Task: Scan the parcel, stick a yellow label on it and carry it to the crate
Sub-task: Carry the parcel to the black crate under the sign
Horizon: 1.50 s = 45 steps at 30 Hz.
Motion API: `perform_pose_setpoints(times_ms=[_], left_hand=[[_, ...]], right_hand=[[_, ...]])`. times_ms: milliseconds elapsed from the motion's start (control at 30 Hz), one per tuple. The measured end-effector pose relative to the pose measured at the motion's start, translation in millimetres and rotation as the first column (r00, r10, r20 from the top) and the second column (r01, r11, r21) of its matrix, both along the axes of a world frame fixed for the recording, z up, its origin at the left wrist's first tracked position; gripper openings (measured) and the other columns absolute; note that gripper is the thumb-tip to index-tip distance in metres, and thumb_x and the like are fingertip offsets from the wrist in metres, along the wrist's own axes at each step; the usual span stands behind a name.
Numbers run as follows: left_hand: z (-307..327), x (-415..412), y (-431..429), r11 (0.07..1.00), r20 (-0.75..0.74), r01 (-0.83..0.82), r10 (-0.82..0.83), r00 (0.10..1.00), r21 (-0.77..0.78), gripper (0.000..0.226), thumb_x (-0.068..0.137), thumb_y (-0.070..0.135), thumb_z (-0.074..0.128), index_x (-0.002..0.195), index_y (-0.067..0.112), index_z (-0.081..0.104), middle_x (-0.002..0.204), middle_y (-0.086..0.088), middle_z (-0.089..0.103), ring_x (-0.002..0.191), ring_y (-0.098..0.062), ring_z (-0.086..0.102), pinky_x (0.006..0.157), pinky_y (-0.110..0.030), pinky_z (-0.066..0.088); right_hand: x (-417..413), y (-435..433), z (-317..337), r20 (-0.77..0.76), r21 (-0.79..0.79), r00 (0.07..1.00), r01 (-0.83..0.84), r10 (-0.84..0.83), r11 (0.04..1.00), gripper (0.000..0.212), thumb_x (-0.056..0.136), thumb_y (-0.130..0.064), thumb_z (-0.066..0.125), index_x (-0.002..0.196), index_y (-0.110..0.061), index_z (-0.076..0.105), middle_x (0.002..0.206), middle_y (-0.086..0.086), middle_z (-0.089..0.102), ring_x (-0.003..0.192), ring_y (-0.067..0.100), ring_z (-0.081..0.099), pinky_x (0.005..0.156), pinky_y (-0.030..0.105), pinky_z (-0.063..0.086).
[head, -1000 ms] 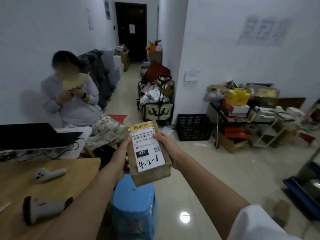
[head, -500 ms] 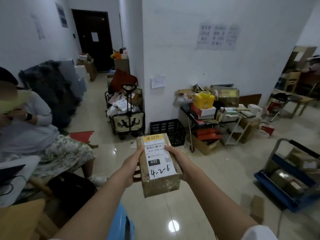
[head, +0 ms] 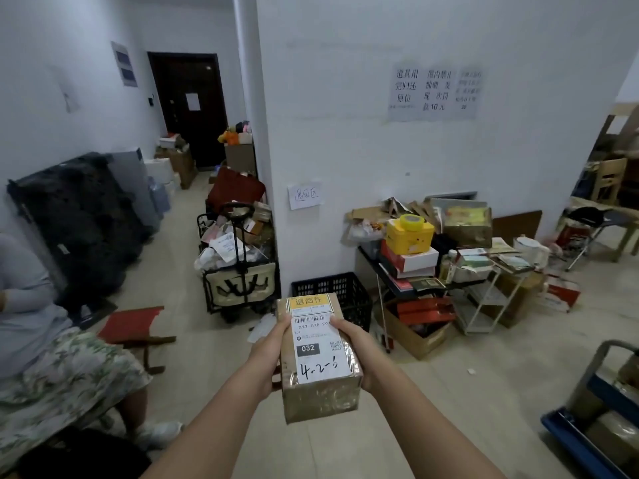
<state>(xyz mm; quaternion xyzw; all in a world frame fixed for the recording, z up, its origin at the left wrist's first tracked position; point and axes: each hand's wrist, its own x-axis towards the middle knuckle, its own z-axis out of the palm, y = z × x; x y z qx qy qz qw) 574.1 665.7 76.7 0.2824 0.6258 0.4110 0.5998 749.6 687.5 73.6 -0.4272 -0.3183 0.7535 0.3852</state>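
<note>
A brown cardboard parcel (head: pixel 320 397) is held in front of me above the floor, its top face up. A white shipping label marked 032 and 4-2-6 covers the top, and a yellow label (head: pixel 310 301) sits at its far end. My left hand (head: pixel 269 354) grips the parcel's left side and my right hand (head: pixel 356 344) grips its right side. A black plastic crate (head: pixel 349 288) stands on the floor against the white wall, just beyond the parcel.
A seated person (head: pixel 38 340) is at the left, beside a red folding stool (head: pixel 133 328). A loaded black cart (head: pixel 238 267) stands left of the crate. Right of it is a cluttered shelf (head: pixel 432 267) of boxes. A blue trolley (head: pixel 601 420) holds parcels at the right edge.
The view has swung right and forward, away from the wooden table and blue stool. The crate and wall are now nearer. Both hands keep the same grip on the parcel.
</note>
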Motion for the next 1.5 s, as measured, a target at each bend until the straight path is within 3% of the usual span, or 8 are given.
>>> perform_pose_setpoints(times_ms=[133,500,667,967,1100,1233,1433,1500], left_hand=[[-3.9,15.5,40.8,0.998,0.022,0.033,-0.032,0.999,-0.050,0.086,0.048,0.079,0.062,0.109,0.019,0.070,0.098,-0.012,0.077,0.093,-0.034,0.073,0.085,-0.047,0.058],[-15.5,18.1,169.7,0.995,0.000,0.062,-0.062,0.998,-0.082,0.067,0.070,0.073,0.055,0.106,0.019,0.071,0.096,-0.010,0.078,0.092,-0.030,0.073,0.072,-0.034,0.056],[-16.7,-5.9,258.4,0.995,0.011,0.060,-0.059,0.998,-0.082,0.060,0.077,0.068,0.055,0.103,0.017,0.070,0.095,-0.009,0.076,0.087,-0.027,0.071,0.065,-0.031,0.053],[24.2,-72.1,445.8,0.998,-0.004,0.065,-0.064,0.998,0.005,0.074,0.061,0.071,0.064,0.111,0.016,0.069,0.096,-0.012,0.077,0.088,-0.031,0.074,0.082,-0.044,0.059],[20.9,-84.0,497.0,0.998,-0.008,0.068,-0.068,0.998,-0.013,0.059,0.077,0.067,0.056,0.107,0.018,0.069,0.098,-0.010,0.076,0.088,-0.027,0.071,0.066,-0.033,0.053],[5.2,-97.0,546.4,1.000,0.011,0.014,-0.014,1.000,-0.013,0.062,0.078,0.067,0.053,0.111,0.017,0.069,0.100,-0.011,0.076,0.094,-0.030,0.071,0.085,-0.041,0.056],[-7.8,-103.1,635.4,0.999,0.041,-0.040,0.042,0.998,-0.030,0.047,0.089,0.056,0.049,0.093,0.014,0.069,0.066,-0.007,0.076,0.064,-0.024,0.071,0.055,-0.028,0.051],[-8.0,-98.2,673.9,0.997,0.018,-0.074,0.074,0.997,-0.022,0.052,0.084,0.060,0.054,0.103,0.014,0.068,0.081,-0.010,0.077,0.073,-0.026,0.071,0.056,-0.030,0.050]], right_hand=[[14.2,39.6,-7.2,0.008,-0.039,1.000,0.013,-0.013,0.999,0.045,0.087,-0.031,0.064,0.122,-0.004,0.061,0.115,0.021,0.070,0.109,0.041,0.065,0.095,0.051,0.051],[14.2,160.7,-23.6,-0.007,-0.088,0.999,0.049,-0.049,0.995,0.039,0.092,-0.030,0.057,0.123,-0.007,0.060,0.116,0.021,0.070,0.104,0.038,0.067,0.069,0.039,0.059],[-10.7,257.9,-34.2,0.030,-0.103,0.999,0.042,-0.039,0.994,0.046,0.088,-0.033,0.061,0.126,-0.007,0.059,0.117,0.021,0.069,0.109,0.039,0.065,0.077,0.042,0.058],[-75.4,438.6,7.2,0.004,-0.029,0.999,0.042,-0.042,0.999,0.045,0.090,-0.032,0.059,0.126,-0.006,0.059,0.116,0.022,0.069,0.102,0.038,0.068,0.068,0.038,0.058],[-86.3,495.7,6.5,0.008,-0.043,1.000,0.004,-0.004,0.999,0.046,0.090,-0.033,0.059,0.126,-0.006,0.058,0.115,0.021,0.070,0.094,0.035,0.071,0.067,0.037,0.059],[-98.5,554.0,-1.3,0.040,-0.061,0.997,-0.059,0.061,0.996,0.046,0.090,-0.033,0.059,0.126,-0.004,0.058,0.111,0.021,0.071,0.085,0.033,0.073,0.066,0.037,0.059],[-108.5,650.6,-16.5,0.026,-0.110,0.991,-0.129,0.133,0.985,0.041,0.091,-0.031,0.058,0.123,-0.006,0.058,0.095,0.018,0.076,0.074,0.030,0.075,0.062,0.035,0.060],[-104.6,692.5,-21.8,0.017,-0.108,0.989,-0.144,0.147,0.984,0.042,0.091,-0.032,0.059,0.125,-0.006,0.057,0.098,0.019,0.075,0.075,0.031,0.074,0.061,0.035,0.060]])
